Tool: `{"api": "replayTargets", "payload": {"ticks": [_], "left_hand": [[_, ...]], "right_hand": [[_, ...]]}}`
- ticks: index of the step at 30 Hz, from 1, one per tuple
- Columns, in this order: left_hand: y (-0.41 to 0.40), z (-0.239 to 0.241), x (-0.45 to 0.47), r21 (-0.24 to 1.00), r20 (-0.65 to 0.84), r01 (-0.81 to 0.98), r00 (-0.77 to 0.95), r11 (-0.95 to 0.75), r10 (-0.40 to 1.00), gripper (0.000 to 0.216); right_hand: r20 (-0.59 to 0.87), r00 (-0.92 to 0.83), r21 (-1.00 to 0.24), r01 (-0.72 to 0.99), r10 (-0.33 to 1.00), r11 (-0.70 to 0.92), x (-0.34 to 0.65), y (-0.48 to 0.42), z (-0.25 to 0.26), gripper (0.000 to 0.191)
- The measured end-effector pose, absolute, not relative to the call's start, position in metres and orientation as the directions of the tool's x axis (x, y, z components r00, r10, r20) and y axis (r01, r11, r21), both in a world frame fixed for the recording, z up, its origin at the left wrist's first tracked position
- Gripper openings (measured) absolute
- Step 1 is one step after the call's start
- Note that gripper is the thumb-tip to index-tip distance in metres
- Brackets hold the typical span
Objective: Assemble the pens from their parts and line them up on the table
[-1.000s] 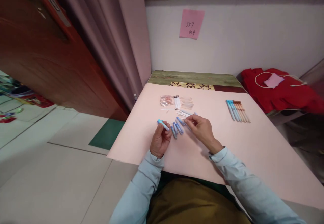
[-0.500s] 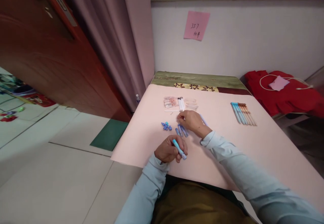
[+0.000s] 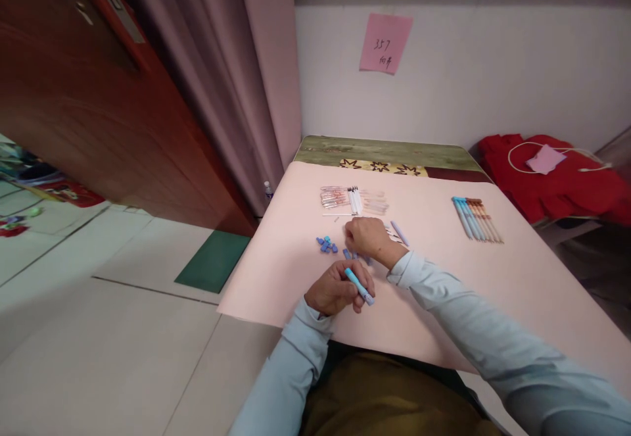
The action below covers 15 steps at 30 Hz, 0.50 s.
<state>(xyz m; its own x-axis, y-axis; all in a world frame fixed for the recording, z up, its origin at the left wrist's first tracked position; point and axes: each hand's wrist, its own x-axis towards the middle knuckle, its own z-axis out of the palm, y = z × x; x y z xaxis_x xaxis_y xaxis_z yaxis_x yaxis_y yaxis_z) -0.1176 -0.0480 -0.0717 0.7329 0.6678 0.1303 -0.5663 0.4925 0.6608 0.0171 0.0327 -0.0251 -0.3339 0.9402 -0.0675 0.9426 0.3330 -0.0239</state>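
Starting at the left of the pink sheet [image 3: 269,278], find small blue pieces [image 3: 326,246], probably pen caps or plugs, in a loose heap. Just nearer the body, see the left hand [image 3: 334,289] closed around a short turquoise-and-lavender pen barrel [image 3: 359,285], held aslant above the sheet with both ends showing. Beyond the heap, see clear tubes with reddish marks [image 3: 334,197], then white refills with dark tips [image 3: 353,200], laid in rows. To the right of the heap, see the right hand [image 3: 369,237] bent down over short blue barrels [image 3: 346,254], hiding most of them; cannot tell whether gripping one or only touching, with fingertips out of sight. Past the right hand, note a lavender tube [image 3: 399,233] lying at a slant and, well apart, a row of light-blue pens [image 3: 466,219] beside brown-topped pens [image 3: 485,220].

Judging by looks, expect the held barrel to be light, stiff plastic, smooth enough to slip or roll, hardly fragile. Best pinched round the middle, leaving both ends free.

Compared with half a second ago, find the held barrel shifted slightly rightward and the short blue barrels more covered. Find the heap and rows unchanged.
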Motion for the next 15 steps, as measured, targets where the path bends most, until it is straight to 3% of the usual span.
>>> {"api": "replayTargets", "payload": {"ticks": [4,6,8,10,12,15], "left_hand": [[-0.046,-0.070,-0.117,0.555,0.063,-0.694,0.585,0.458,0.809,0.026],[-0.043,-0.069,-0.116,0.466,-0.035,-0.763,0.490,0.448,0.871,0.022],[-0.039,-0.069,-0.115,0.385,-0.159,-0.830,0.372,0.404,0.915,0.015],[-0.035,-0.070,-0.114,0.346,-0.259,-0.868,0.278,0.357,0.925,0.008],[-0.032,-0.071,-0.112,0.345,-0.305,-0.872,0.246,0.347,0.920,0.004],[-0.032,-0.073,-0.109,0.375,-0.292,-0.858,0.250,0.351,0.923,0.006]], "right_hand": [[0.045,-0.332,-0.080,0.939,0.942,0.335,0.027,0.031,-0.020,0.026],[0.183,-0.212,-0.219,0.943,0.960,0.250,0.035,0.024,-0.017,0.024],[0.255,-0.048,-0.459,0.873,0.966,0.165,0.043,0.011,-0.015,0.019],[0.215,0.037,-0.729,0.671,0.976,0.135,0.048,-0.006,-0.014,0.017],[0.132,0.020,-0.916,0.385,0.991,0.114,0.049,-0.024,-0.012,0.023],[0.041,-0.063,-0.993,0.108,0.997,0.048,0.043,-0.045,-0.008,0.030]]}}
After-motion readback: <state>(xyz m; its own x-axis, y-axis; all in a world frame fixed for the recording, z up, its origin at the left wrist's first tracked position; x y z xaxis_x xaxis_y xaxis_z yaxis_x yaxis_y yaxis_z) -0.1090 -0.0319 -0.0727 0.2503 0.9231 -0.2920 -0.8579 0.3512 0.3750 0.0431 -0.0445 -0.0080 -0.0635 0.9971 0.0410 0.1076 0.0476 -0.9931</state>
